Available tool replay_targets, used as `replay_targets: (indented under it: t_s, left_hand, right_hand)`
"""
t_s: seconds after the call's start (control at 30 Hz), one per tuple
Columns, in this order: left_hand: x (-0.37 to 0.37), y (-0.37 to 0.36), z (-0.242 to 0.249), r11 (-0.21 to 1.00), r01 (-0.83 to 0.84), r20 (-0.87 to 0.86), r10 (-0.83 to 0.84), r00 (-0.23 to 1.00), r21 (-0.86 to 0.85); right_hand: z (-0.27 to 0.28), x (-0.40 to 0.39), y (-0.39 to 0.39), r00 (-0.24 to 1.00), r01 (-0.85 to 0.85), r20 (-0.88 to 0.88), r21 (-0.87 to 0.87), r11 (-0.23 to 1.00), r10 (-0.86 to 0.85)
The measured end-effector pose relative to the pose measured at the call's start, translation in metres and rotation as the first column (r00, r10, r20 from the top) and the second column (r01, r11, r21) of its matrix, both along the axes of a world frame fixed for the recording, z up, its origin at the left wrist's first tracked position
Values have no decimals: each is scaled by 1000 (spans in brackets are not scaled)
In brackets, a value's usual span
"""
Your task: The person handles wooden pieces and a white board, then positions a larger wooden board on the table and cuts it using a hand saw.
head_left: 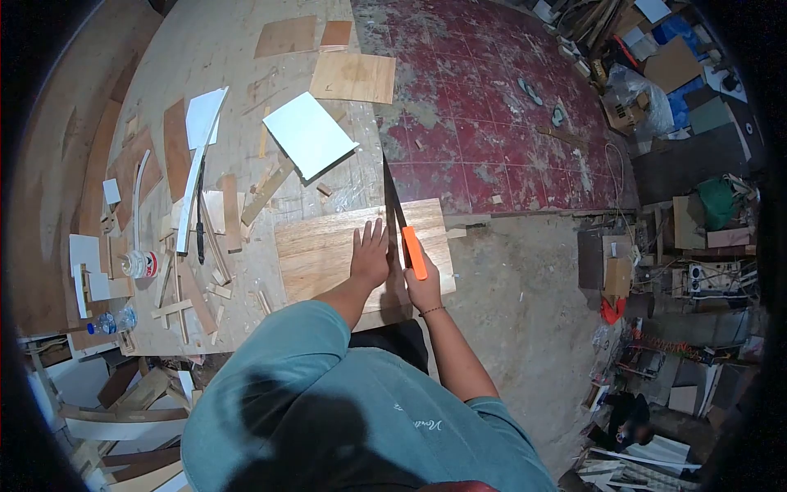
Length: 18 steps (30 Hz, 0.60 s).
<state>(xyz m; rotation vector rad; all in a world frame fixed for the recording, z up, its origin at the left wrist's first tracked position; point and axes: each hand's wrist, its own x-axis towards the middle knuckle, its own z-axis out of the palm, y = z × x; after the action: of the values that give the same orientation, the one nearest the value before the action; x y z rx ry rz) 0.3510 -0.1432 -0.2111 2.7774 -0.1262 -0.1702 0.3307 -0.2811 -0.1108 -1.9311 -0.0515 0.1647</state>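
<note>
A light wooden board (316, 254) lies across the right edge of the workbench, with its right part jutting out past it. My left hand (371, 257) rests flat on the board with fingers stretched out, holding nothing. Just to its right, my right hand (424, 287) is closed around the orange handle of a handsaw (415, 252). The dark blade runs away from me over the board, along the bench edge. Where the teeth meet the wood is too small to make out.
On the workbench (270, 78) lie a white panel (310, 135), a thin wooden sheet (352, 77) and several wood strips (232, 211). A jar (139, 264) and a plastic bottle (115, 321) stand at the left. Sandals (530, 92) lie on the red floor; clutter lines the right side.
</note>
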Motion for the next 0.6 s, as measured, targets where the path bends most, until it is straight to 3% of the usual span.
replay_targets:
  t_s: [0.07, 0.27, 0.47, 0.6]
  left_hand:
    - [1, -1, -3, 997, -3, 14, 2, 1000, 82]
    - [1, -2, 2, 997, -15, -31, 17, 999, 80]
    - [1, -1, 5, 999, -31, -58, 32, 998, 30]
    - [2, -1, -1, 1000, -24, -66, 25, 998, 16]
  right_hand:
    - [2, -3, 0, 1000, 9, -19, 32, 999, -8]
    - [34, -49, -8, 999, 39, -25, 15, 999, -38]
    - [112, -111, -40, 979, 66, -195, -10, 998, -67]
    - [122, -111, -48, 922, 88, -376, -31, 996, -93]
